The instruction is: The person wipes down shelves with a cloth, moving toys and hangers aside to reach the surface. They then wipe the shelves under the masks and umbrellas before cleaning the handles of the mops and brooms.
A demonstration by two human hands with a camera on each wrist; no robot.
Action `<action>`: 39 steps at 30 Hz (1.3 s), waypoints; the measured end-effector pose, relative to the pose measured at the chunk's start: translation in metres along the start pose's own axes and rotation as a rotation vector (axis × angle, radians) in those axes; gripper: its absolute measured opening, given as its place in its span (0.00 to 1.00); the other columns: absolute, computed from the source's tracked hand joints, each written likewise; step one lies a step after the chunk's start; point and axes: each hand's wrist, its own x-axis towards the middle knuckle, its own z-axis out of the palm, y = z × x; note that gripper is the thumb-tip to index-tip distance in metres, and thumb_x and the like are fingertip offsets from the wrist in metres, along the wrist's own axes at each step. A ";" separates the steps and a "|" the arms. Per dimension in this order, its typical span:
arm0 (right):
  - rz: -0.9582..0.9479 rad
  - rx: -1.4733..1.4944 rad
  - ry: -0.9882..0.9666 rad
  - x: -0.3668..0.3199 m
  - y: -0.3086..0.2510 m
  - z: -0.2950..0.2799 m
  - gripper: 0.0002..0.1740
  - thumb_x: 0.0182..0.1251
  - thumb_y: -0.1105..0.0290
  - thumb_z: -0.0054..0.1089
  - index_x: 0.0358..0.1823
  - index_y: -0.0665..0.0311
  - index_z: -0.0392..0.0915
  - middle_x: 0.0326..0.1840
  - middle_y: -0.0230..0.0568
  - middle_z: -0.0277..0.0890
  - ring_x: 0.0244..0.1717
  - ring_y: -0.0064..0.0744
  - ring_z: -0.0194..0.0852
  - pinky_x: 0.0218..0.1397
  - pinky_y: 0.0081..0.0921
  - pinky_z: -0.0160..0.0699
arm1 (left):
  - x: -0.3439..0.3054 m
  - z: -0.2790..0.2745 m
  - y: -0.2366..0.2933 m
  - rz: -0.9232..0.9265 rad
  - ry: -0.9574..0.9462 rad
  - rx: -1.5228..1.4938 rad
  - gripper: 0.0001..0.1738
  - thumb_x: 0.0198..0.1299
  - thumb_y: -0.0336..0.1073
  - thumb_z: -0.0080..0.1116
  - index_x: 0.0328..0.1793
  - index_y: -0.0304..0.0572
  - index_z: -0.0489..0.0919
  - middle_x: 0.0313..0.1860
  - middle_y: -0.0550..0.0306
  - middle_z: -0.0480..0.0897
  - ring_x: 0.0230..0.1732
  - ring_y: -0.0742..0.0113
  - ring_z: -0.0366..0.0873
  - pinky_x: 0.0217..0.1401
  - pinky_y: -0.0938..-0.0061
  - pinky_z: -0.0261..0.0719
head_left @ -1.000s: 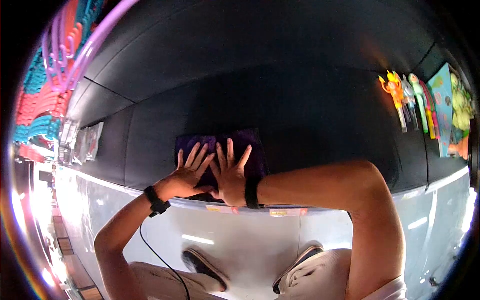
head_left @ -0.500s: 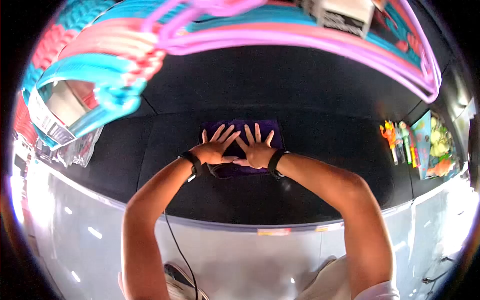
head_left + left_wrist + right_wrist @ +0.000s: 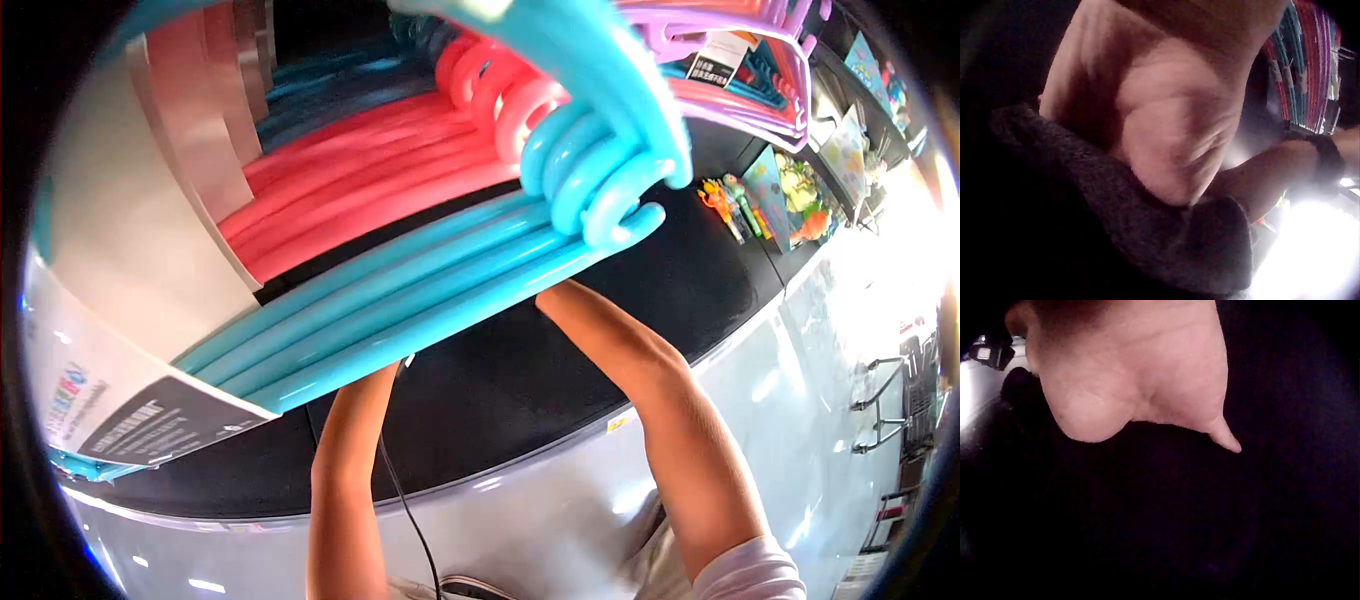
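A dark cloth (image 3: 1141,219) lies under my left hand (image 3: 1166,119), its edge rising in a loose fold at the heel of the palm. My right hand (image 3: 1141,369) lies flat over a very dark surface in the right wrist view, one finger sticking out straight to the side. In the head view, blue hangers (image 3: 430,310) cover both hands, so only the forearms show, reaching forward over the black shelf (image 3: 490,400). In the left wrist view the right wrist, wearing a black band (image 3: 1327,157), is close beside the left hand.
Red hangers (image 3: 370,170) and purple hangers (image 3: 740,105) hang over the shelf. Colourful figure-topped pens (image 3: 735,207) and a blue box of toys (image 3: 790,195) stand at the right. A black cable (image 3: 400,490) trails from the left wrist.
The head view has turned and moved in, so hangers now fill its upper left and hide the hands. Earlier both hands lay spread on a purple cloth, thumbs close together.
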 end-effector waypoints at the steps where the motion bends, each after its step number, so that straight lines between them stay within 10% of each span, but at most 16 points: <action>1: -0.199 0.400 0.127 0.005 0.012 0.023 0.51 0.64 0.24 0.31 0.81 0.42 0.34 0.84 0.45 0.21 0.83 0.54 0.15 0.74 0.74 0.23 | -0.002 0.002 0.006 0.019 0.089 0.147 0.54 0.60 0.73 0.45 0.82 0.52 0.43 0.82 0.41 0.43 0.81 0.40 0.40 0.78 0.42 0.44; 2: -0.408 0.800 0.253 0.014 0.020 0.046 0.50 0.65 0.25 0.31 0.81 0.44 0.35 0.84 0.47 0.21 0.83 0.55 0.14 0.74 0.74 0.23 | -0.007 0.004 0.011 0.032 0.177 0.298 0.53 0.61 0.73 0.43 0.83 0.54 0.41 0.82 0.41 0.40 0.81 0.39 0.37 0.78 0.40 0.42; 3: -0.241 0.187 0.131 -0.019 0.001 0.010 0.50 0.67 0.27 0.31 0.81 0.47 0.34 0.84 0.50 0.20 0.82 0.59 0.12 0.74 0.75 0.23 | -0.021 -0.017 0.036 -0.177 -0.158 0.125 0.54 0.60 0.75 0.42 0.83 0.61 0.35 0.83 0.45 0.33 0.82 0.40 0.28 0.76 0.30 0.36; 8: -0.240 0.244 0.071 -0.078 -0.052 0.010 0.54 0.65 0.28 0.38 0.81 0.53 0.34 0.82 0.58 0.16 0.80 0.68 0.05 0.66 0.85 0.20 | -0.081 -0.007 0.056 -0.189 -0.306 0.138 0.59 0.55 0.77 0.47 0.83 0.64 0.31 0.82 0.47 0.24 0.81 0.39 0.21 0.67 0.17 0.32; 14: -0.297 0.355 0.333 -0.122 -0.095 0.045 0.57 0.61 0.26 0.40 0.76 0.68 0.51 0.80 0.71 0.28 0.76 0.84 0.15 0.56 0.93 0.25 | -0.132 -0.016 0.097 -0.115 -0.437 0.279 0.64 0.55 0.75 0.50 0.82 0.44 0.32 0.81 0.36 0.29 0.81 0.35 0.23 0.69 0.21 0.39; 17: -0.443 0.353 0.161 -0.140 -0.080 0.014 0.59 0.61 0.25 0.39 0.77 0.70 0.47 0.79 0.74 0.23 0.76 0.84 0.15 0.55 0.92 0.32 | -0.129 -0.046 0.126 -0.211 -0.610 0.265 0.67 0.53 0.77 0.49 0.81 0.39 0.33 0.81 0.34 0.28 0.81 0.34 0.22 0.70 0.22 0.40; 29: -0.427 0.278 0.020 -0.131 -0.060 0.003 0.49 0.66 0.28 0.32 0.80 0.50 0.44 0.83 0.57 0.17 0.80 0.66 0.01 0.65 0.86 0.19 | -0.128 -0.018 0.119 -0.339 -0.391 0.019 0.47 0.69 0.70 0.27 0.83 0.49 0.36 0.82 0.45 0.24 0.81 0.44 0.15 0.72 0.25 0.26; 39: -0.282 0.250 0.107 0.019 -0.110 -0.084 0.48 0.65 0.24 0.26 0.81 0.39 0.36 0.84 0.48 0.15 0.81 0.62 0.03 0.70 0.78 0.15 | -0.109 -0.062 -0.043 -0.463 -0.136 -0.006 0.46 0.65 0.73 0.33 0.83 0.63 0.41 0.84 0.60 0.29 0.82 0.51 0.19 0.68 0.20 0.19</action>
